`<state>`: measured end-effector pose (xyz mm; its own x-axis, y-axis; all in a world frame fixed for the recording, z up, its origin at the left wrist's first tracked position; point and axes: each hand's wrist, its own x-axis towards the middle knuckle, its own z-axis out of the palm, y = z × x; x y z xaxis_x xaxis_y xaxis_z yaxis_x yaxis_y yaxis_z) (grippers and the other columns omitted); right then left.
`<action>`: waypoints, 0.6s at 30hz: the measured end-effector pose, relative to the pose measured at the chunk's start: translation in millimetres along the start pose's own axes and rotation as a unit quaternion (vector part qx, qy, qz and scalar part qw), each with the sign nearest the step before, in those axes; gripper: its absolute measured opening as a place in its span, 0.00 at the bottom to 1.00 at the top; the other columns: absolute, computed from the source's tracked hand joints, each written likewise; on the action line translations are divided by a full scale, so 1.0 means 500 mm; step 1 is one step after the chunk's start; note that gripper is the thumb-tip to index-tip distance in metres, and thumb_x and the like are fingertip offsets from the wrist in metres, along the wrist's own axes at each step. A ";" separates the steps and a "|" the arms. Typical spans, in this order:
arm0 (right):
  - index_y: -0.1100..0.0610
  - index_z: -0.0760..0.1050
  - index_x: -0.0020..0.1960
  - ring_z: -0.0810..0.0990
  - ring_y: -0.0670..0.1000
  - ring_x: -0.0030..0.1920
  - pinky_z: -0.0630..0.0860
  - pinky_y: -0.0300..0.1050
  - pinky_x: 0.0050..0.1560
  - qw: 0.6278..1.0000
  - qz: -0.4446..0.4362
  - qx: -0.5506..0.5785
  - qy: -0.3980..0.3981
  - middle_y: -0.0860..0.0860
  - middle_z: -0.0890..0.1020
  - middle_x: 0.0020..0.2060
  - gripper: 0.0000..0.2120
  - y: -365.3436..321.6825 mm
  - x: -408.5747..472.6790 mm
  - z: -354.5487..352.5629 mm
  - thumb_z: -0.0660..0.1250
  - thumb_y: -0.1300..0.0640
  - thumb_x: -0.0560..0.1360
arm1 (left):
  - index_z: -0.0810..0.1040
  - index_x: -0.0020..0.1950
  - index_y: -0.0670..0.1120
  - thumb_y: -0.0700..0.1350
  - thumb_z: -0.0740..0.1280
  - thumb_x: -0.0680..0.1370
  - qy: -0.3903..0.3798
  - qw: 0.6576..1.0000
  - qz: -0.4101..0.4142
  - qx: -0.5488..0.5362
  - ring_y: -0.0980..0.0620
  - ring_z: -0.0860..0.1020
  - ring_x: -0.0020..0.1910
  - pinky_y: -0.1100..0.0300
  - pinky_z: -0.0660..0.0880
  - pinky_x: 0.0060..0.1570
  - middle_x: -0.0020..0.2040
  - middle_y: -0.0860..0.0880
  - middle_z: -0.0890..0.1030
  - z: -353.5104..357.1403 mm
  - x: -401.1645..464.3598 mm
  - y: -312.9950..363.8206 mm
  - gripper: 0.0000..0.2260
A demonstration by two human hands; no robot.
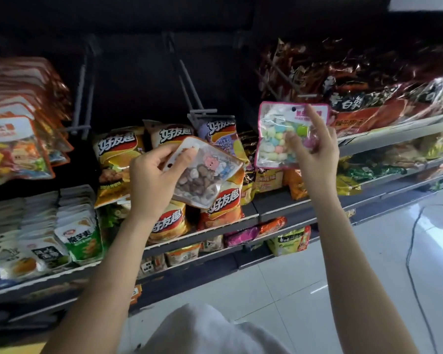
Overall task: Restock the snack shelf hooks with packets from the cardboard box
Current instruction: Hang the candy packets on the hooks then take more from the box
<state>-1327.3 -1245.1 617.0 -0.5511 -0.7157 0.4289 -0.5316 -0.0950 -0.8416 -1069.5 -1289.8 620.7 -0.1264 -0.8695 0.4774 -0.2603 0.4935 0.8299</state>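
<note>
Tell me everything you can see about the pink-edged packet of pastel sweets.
The clear plastic packet with a pink border holds pale green, blue, yellow and pink sweets bunched in its lower half. A dark round hang hole sits near its top beside a pink label. It is upright, raised before the shelves, just below a grey metal hook. The right hand pinches it, index finger extended up along it.

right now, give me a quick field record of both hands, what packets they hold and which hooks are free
left hand: grips a clear packet of brown pieces, tilted, in front of the chip bags
right hand: holds up a pink-edged packet of pastel candies, upright, hang hole at top
bare hooks: two grey peg hooks above the chip bags, nothing hanging on them
left hook row: orange-edged packets hanging
cardboard box: not in view
</note>
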 end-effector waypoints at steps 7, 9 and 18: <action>0.45 0.68 0.71 0.65 0.38 0.42 0.64 0.26 0.47 0.998 -0.040 -0.034 -0.041 0.50 0.68 0.48 0.25 0.036 0.052 0.016 0.69 0.49 0.76 | 0.80 0.49 0.51 0.45 0.69 0.77 0.037 0.998 -0.002 0.042 0.68 0.79 0.40 0.72 0.74 0.34 0.41 0.63 0.79 0.044 -0.007 0.011 0.02; 0.45 0.68 0.71 0.65 0.37 0.42 0.63 0.24 0.46 0.998 -0.044 -0.037 -0.038 0.50 0.68 0.48 0.24 0.040 0.052 0.016 0.69 0.49 0.76 | 0.80 0.50 0.51 0.45 0.69 0.77 0.054 0.997 -0.011 0.046 0.67 0.79 0.40 0.71 0.74 0.35 0.41 0.63 0.80 0.045 -0.012 0.009 0.03; 0.46 0.69 0.71 0.66 0.38 0.41 0.63 0.23 0.46 0.999 -0.009 -0.030 -0.018 0.50 0.68 0.49 0.25 0.030 0.061 0.018 0.69 0.49 0.75 | 0.80 0.45 0.51 0.48 0.68 0.77 0.076 0.993 -0.025 0.081 0.60 0.80 0.38 0.58 0.75 0.33 0.37 0.67 0.81 0.030 -0.020 0.013 0.03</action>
<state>-1346.4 -1274.5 614.2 -0.5180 -0.7385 0.4316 -0.5804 -0.0672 -0.8115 -1084.2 -1278.4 617.0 0.0344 -0.8739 0.4849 -0.4156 0.4287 0.8022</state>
